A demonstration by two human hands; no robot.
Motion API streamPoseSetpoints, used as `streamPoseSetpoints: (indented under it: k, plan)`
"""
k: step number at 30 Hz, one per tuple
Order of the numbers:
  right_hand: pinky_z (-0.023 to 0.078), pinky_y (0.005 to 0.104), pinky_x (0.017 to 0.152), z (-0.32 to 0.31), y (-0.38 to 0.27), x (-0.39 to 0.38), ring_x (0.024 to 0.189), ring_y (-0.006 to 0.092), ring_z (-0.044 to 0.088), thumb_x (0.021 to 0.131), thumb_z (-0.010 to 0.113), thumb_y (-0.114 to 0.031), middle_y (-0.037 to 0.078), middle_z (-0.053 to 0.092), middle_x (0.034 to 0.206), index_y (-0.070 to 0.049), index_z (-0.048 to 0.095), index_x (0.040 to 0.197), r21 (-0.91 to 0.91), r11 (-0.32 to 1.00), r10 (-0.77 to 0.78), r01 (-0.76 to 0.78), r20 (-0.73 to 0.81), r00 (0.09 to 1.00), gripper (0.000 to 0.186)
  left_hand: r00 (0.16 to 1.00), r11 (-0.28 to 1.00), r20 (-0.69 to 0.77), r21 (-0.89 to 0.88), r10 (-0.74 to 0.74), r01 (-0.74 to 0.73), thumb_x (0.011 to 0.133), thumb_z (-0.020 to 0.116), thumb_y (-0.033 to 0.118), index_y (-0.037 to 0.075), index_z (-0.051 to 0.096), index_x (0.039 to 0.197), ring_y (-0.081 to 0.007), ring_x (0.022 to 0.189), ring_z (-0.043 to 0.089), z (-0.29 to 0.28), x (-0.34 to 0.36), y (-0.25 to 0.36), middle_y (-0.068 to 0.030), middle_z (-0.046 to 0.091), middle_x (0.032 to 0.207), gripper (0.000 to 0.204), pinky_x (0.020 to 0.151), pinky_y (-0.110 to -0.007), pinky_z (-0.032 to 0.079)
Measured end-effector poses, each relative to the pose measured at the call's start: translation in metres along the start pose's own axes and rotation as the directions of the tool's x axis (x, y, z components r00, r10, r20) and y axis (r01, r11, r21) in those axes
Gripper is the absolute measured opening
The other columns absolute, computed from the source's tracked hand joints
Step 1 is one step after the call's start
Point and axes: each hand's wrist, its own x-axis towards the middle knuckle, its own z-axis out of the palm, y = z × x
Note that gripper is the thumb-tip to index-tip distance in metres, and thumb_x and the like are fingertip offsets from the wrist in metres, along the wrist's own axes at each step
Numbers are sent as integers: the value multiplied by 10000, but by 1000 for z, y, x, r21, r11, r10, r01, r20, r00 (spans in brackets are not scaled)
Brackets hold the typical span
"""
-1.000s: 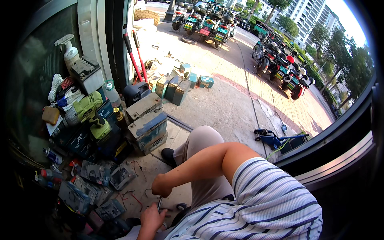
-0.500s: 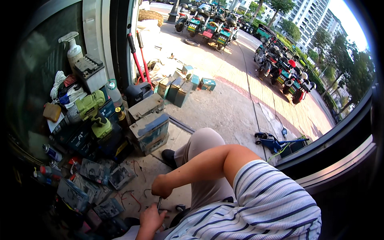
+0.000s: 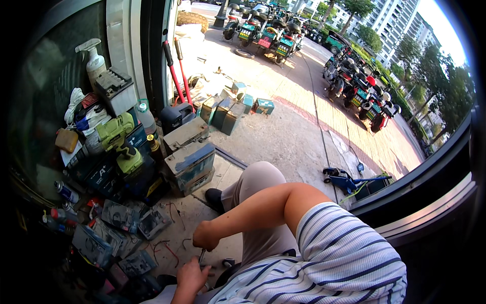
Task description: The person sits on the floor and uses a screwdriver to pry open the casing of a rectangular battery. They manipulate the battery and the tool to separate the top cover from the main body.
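My right hand (image 3: pixel 205 237), at the lower centre, is closed round the upper end of a thin metal tool (image 3: pixel 202 256). Just below it, my left hand (image 3: pixel 191 277) is curled by the tool's lower part; what its fingers hold is hidden. My bent knee in pale trousers (image 3: pixel 258 180) is behind my right forearm. To the left of both hands, dusty opened battery cases (image 3: pixel 119 217) lie among short red and black wires (image 3: pixel 172 256) on the floor.
Cordless drills (image 3: pixel 115 131), bottles (image 3: pixel 96 63) and stacked batteries (image 3: pixel 190 164) crowd the left beside the glass door. Red-handled cutters (image 3: pixel 173 71) lean at the doorway. Outside stand more batteries (image 3: pixel 228 116), a blue floor jack (image 3: pixel 344 180), cables and rows of scooters (image 3: pixel 362 99).
The view has shifted very slightly, with the surroundings a little higher and farther right in the picture. Both hands stay at the metal tool with no clear movement.
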Motion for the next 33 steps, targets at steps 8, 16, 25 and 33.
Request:
streamPoseSetpoints:
  k: [8,16,25,33]
  plan:
    - [512,446,744,-7,-6,-8,889,338,644,746,664,-269,131,676,921,-99,673,964,-20,1000,5,-3,86,996,276,1000,999,-14,-53,-10,9,796,672,407,9,556,1010,-393,831,650,-3,-1,1,-211,668,858,466,730,-482,506]
    - [509,451,760,-8,-4,-8,893,341,641,750,663,-267,142,672,914,-85,670,954,28,1000,9,-9,-11,1000,273,999,1000,30,15,24,-24,807,655,422,10,546,1042,-375,864,654,-1,0,-1,-207,671,905,486,758,-463,508]
    - [512,448,742,-3,-4,-5,869,349,641,737,666,-266,143,672,898,-84,664,959,1,1000,-31,31,68,997,287,999,998,40,-46,-30,32,807,652,430,8,545,1045,-387,871,649,-7,-1,4,-217,670,889,496,767,-470,505]
    - [515,448,738,4,-1,2,885,328,654,719,675,-296,126,684,899,-99,696,929,68,998,13,-9,-58,998,289,999,999,40,-45,-2,4,802,653,423,10,561,1031,-397,906,635,-3,-4,0,-225,662,898,481,792,-480,494]
